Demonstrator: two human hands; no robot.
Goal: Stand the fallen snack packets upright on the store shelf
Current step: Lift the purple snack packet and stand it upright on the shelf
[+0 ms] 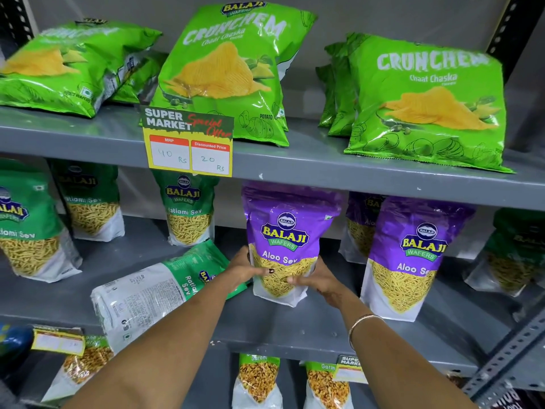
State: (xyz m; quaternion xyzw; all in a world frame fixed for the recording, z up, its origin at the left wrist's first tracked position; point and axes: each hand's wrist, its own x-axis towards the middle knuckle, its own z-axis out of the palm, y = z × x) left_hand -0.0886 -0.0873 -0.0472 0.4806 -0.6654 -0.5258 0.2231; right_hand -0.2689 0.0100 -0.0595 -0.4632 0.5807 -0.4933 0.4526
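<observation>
Purple glossy Aloo Sev pouch (284, 246) stands upright on the grey metal middle shelf (295, 329), its base touching the shelf. Both hands clasp its lower sides, left hand (244, 268) and right hand (315, 278), likely to square it. Just left, a green-and-white Ratlami Sev pouch (156, 293) lies fallen, not yet righted.
</observation>
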